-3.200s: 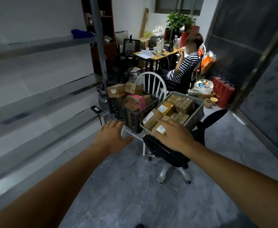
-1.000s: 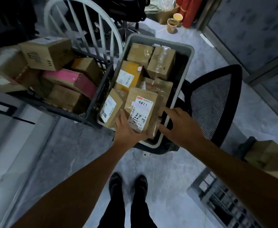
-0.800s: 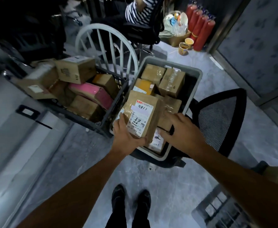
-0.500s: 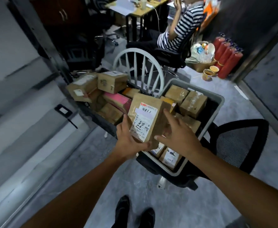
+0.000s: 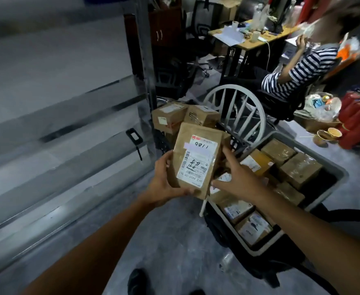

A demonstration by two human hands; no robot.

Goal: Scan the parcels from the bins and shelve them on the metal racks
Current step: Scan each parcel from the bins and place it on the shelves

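Racks (image 5: pixel 68 135) run close on the left, and the parcel (image 5: pixel 196 160) stands upright just left of the bin (image 5: pixel 343 174), left grip (image 5: pixel 164 186) curled under its lower edge, right grip (image 5: pixel 236 177) flat-fingered against its right side, left one nearer the shelves.

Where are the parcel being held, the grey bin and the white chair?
held parcel (image 5: pixel 196 160): head view, on its white label.
grey bin (image 5: pixel 332 186): head view, on its right outer wall.
white chair (image 5: pixel 234 87): head view, on the top arch of its back.
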